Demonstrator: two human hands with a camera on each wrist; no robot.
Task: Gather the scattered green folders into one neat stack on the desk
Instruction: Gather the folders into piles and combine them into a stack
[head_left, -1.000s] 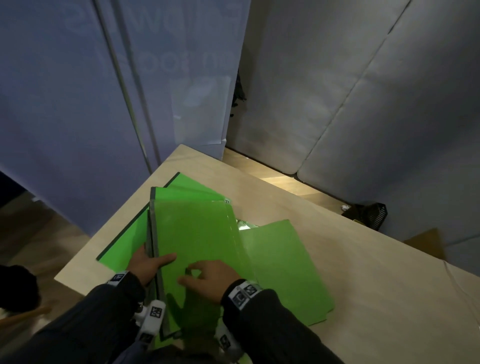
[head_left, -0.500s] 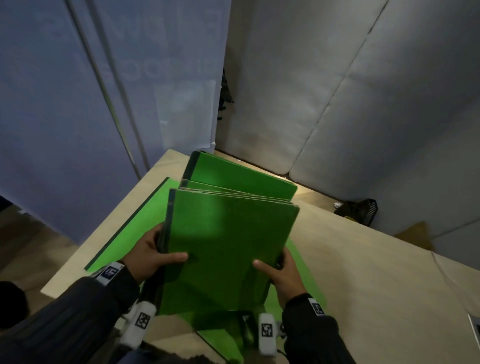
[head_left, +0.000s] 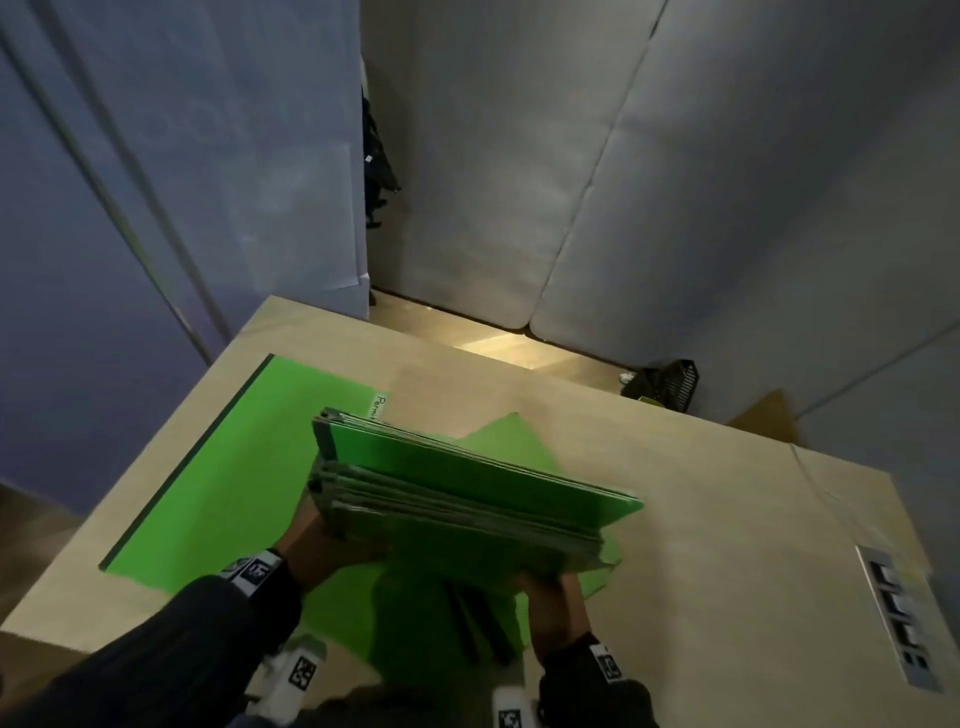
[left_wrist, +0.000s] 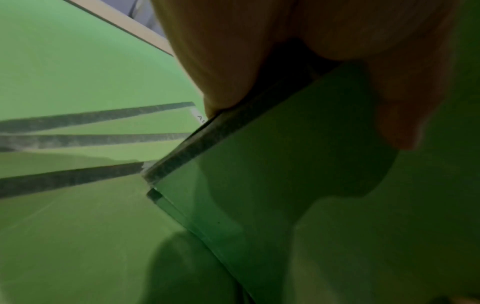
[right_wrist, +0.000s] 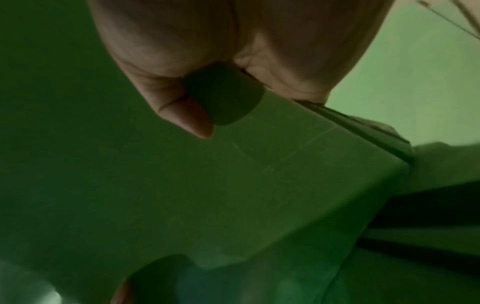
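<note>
I hold a bundle of several green folders (head_left: 467, 493) above the desk (head_left: 727, 519), its edges turned toward me. My left hand (head_left: 322, 545) grips the bundle's left near corner and my right hand (head_left: 545, 597) grips its right near corner. The left wrist view shows my left hand (left_wrist: 233, 51) clamped on the bundle's corner (left_wrist: 285, 164). In the right wrist view my right thumb (right_wrist: 187, 115) presses on the bundle's face (right_wrist: 233, 185). One green folder (head_left: 234, 467) lies flat on the desk at the left. Another loose green folder (head_left: 509, 436) pokes out beneath the bundle.
A socket panel (head_left: 898, 618) is set into the desk at the right. Grey padded walls stand behind the desk. A black basket (head_left: 670, 384) sits on the floor beyond the far edge. Dark-spined folders (left_wrist: 91, 117) lie fanned under the bundle.
The folders were lying under my hands on the desk. Both hands took the bundle by its sides, lifted it, and have now tipped it flatter so its edges face me.
</note>
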